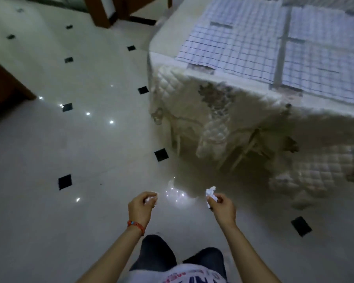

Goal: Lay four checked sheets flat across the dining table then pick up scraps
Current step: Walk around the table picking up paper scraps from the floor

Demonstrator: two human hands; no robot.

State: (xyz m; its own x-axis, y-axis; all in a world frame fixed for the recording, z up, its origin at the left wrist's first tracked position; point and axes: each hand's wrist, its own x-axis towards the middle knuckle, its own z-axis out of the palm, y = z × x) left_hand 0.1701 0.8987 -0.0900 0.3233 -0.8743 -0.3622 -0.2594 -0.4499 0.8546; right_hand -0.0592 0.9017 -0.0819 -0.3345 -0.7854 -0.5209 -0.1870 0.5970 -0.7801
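Observation:
Checked sheets (229,39) lie flat side by side on the dining table (166,41) at the upper right; a second sheet (323,66) lies to the right of the first, others behind them. I stand on the floor in front of the table. My left hand (140,208) is closed around a small white paper scrap (150,199). My right hand (223,207) pinches a crumpled white paper scrap (211,193) between its fingertips. Both hands hang at waist height over the floor, apart from the table.
A cream quilted tablecloth (213,123) hangs down the table's sides to near the floor. The glossy white tiled floor (90,139) has black diamond insets and light reflections. Dark wooden furniture (2,86) stands at the left edge and another piece (102,11) at the top.

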